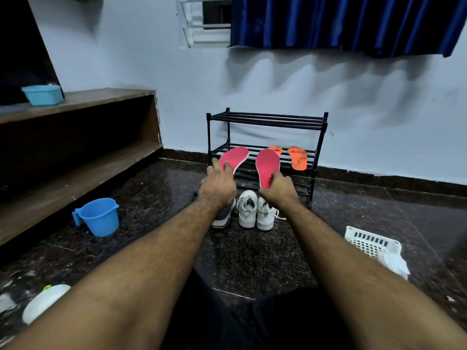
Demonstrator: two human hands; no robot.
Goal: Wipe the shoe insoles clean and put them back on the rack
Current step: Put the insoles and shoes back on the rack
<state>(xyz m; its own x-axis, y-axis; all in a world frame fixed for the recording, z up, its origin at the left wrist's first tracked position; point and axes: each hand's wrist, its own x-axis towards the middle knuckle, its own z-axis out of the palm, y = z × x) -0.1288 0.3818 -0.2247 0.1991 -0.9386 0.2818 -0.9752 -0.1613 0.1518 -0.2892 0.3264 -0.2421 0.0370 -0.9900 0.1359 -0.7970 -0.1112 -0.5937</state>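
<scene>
Pink insoles are held up in front of the black rack (267,137), one in each hand. The left hand (217,184) grips the left insole (233,157) at its heel, thumb and fingers spread around the edge, with the toe tilted up and to the right. The right hand (278,185) pinches the right insole (267,165) at its heel, and that one stands nearly upright. Both insoles overlap the rack's middle shelf in view; whether they touch the bars cannot be told. Two orange sandals (293,156) sit on the right part of that shelf, leaving the left part free.

Below the hands, a pair of white sneakers (255,210) stands on the dark stone floor (252,258), and a grey shoe (223,214) is mostly hidden behind the left wrist. A blue mug (99,217) stands to the left near wooden steps (75,157), and a white basket (374,242) lies to the right. A white bottle (44,301) at the lower left is partly covered by the forearm.
</scene>
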